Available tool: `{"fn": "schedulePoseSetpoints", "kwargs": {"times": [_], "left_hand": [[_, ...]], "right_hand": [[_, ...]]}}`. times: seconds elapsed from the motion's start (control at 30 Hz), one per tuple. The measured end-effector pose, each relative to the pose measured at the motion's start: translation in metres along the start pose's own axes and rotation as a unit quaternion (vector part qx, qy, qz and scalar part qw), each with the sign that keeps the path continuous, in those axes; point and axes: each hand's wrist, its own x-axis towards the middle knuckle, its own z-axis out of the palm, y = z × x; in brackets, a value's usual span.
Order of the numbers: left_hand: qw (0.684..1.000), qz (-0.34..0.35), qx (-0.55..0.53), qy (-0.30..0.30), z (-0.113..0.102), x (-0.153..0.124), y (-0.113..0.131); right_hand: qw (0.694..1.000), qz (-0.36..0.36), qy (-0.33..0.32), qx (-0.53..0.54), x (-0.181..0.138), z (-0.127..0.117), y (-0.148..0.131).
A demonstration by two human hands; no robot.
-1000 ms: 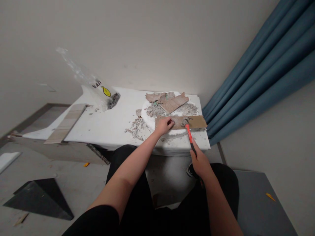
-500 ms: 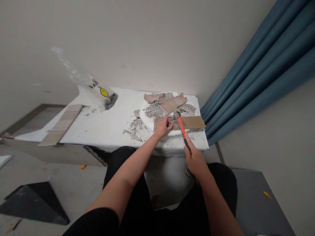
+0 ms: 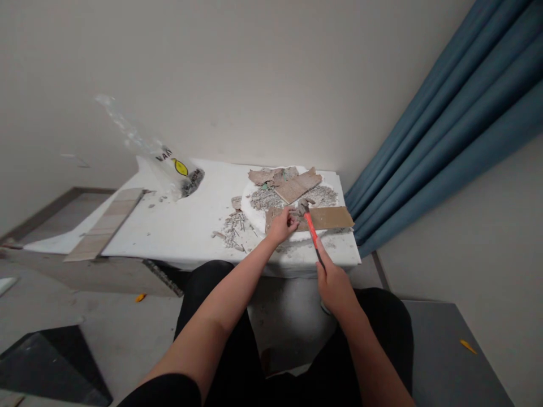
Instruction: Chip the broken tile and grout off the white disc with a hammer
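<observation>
At the bottom of the frame the person's black-clad legs fill the foreground, with both bare forearms reaching up toward the middle. The right hand (image 3: 335,284), just right of centre, is clenched around the black grip of a hammer (image 3: 311,232); its red shaft runs up and slightly left, and the metal head rests on a long brown tile strip (image 3: 324,217). The left hand (image 3: 282,224), just left of the hammer head, has its fingers curled down onto the near left end of that strip, pinching something too small to make out. The strip lies across the near edge of a round white slab (image 3: 251,210) on the white low table (image 3: 186,226) at mid-frame. Beyond the strip, grey rubble (image 3: 266,198) and broken tile pieces (image 3: 292,185) cover the slab. Left of the slab lie small fragments (image 3: 233,225). Farther left, a clear plastic bag (image 3: 169,167) stands at the table's far edge. Blue curtains (image 3: 445,113) hang at the upper right.
</observation>
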Motion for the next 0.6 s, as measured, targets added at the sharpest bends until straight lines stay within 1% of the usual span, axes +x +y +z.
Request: {"fn": "schedulePoseSetpoints", "kwargs": {"times": [0.1, 0.23, 0.33, 0.5, 0.6], "left_hand": [[1.000, -0.004, 0.005, 0.001, -0.0004, 0.0000, 0.0007], [1.000, -0.007, 0.002, -0.001, 0.0005, 0.0002, -0.0005], [1.000, -0.006, 0.003, -0.004, 0.0014, 0.0006, -0.0021], [1.000, -0.007, 0.020, -0.009, 0.0021, 0.0003, -0.0024], [0.999, -0.009, 0.029, -0.010, 0.0017, 0.0001, -0.0013]], "right_hand": [[1.000, -0.002, 0.024, -0.002, -0.0009, 0.0002, 0.0012], [1.000, -0.006, 0.003, -0.001, -0.0001, 0.0019, 0.0053], [1.000, -0.008, 0.017, -0.006, 0.0010, 0.0027, 0.0069], [1.000, 0.005, -0.010, -0.016, 0.0007, 0.0031, 0.0051], [1.000, 0.003, -0.006, -0.013, -0.0007, 0.0034, 0.0037]]}}
